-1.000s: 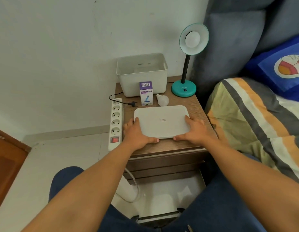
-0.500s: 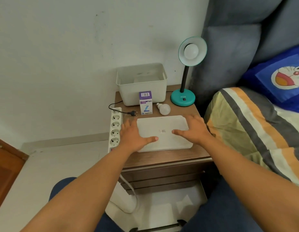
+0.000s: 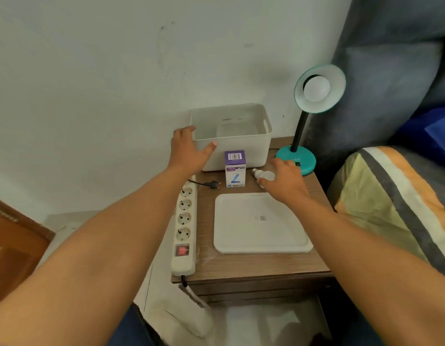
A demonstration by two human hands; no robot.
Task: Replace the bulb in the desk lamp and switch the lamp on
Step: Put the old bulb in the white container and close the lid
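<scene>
A teal desk lamp (image 3: 296, 161) stands at the back right of the wooden bedside table (image 3: 254, 267), its shade tilted toward me with a white bulb (image 3: 316, 89) in it. A loose white bulb (image 3: 262, 175) lies in front of the lamp base, next to a purple and white bulb box (image 3: 235, 168). My right hand (image 3: 283, 182) hovers over the loose bulb, fingers spread, partly covering it. My left hand (image 3: 189, 152) is open against the front left corner of the white bin (image 3: 231, 136). The lamp's black plug (image 3: 212, 184) lies unplugged beside the power strip (image 3: 184, 221).
A flat white tray (image 3: 261, 243) lies at the table's front. The power strip runs along the table's left edge, its red switch near me. A striped cushion (image 3: 391, 203) and grey sofa back press against the table on the right. The wall is close behind.
Both hands have left the white tray and moved toward the back: the left to the bin's corner, the right over the loose bulb. The camera has come closer to the table.
</scene>
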